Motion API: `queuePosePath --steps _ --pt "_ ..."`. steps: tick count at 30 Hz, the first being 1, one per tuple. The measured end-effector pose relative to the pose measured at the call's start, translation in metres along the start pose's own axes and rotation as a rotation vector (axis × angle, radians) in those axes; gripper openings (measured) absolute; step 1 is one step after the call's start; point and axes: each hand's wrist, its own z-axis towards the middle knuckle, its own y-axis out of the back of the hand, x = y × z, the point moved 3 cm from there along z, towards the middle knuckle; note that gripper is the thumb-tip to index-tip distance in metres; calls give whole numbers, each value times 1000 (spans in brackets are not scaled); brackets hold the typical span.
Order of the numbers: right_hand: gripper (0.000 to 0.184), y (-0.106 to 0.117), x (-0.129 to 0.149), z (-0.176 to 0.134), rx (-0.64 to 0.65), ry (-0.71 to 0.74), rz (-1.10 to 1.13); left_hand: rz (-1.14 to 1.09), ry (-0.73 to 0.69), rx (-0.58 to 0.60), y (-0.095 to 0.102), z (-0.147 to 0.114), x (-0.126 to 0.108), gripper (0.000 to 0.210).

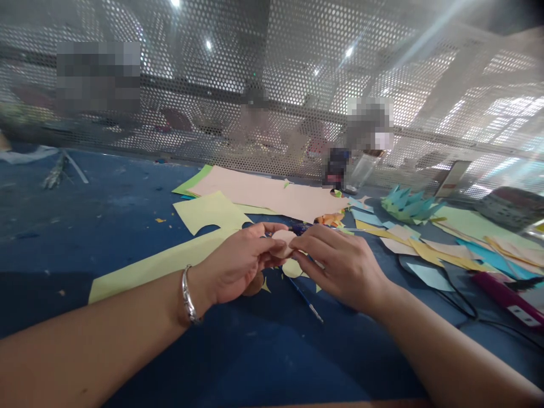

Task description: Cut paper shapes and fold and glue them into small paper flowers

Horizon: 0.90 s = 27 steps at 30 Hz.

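A small, pale pink piece of paper [282,243], roughly round, is held up between my two hands. My left hand [238,258] pinches its left side, thumb in front. The fingertips of my right hand [340,260] are closed on its right edge. Below them on the blue table lie pale yellow round paper pieces [292,268] and small scraps. A brown round object [254,284] is partly hidden under my left hand. A blue pen-like tool [306,300] with a metal tip lies between my wrists. Something dark blue [300,228] shows just behind my fingers.
Pale yellow sheets [212,212] and a long pink sheet [255,191] lie ahead on the table. At right are coloured paper strips [425,249], a teal folded paper piece [402,204], a magenta power strip [508,297] and black cables. A perforated metal screen [212,113] stands behind.
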Motion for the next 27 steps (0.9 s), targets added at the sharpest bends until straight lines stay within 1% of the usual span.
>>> queuePosePath --steps 2,3,4,9,14,18,23,27 --pt "22 0 0 0 -20 6 1 -137 80 38 1 1 3 24" --pt "22 0 0 -1 -27 8 5 -196 114 53 1 1 4 22" --pt "22 0 0 -1 -34 10 12 -209 124 62 2 2 4 18" --pt "20 1 1 -1 -54 -40 145 -196 86 51 3 2 1 20" --pt "15 0 1 2 -85 -100 273 -85 8 27 3 3 -2 19" --pt "13 -2 2 2 -77 -102 274 -44 21 39 2 4 -2 19" --pt "12 -3 6 2 -96 -30 199 -52 27 -16 -1 0 -5 20" --pt "12 -4 6 3 -101 -1 185 -60 19 8 -4 -1 -5 21"
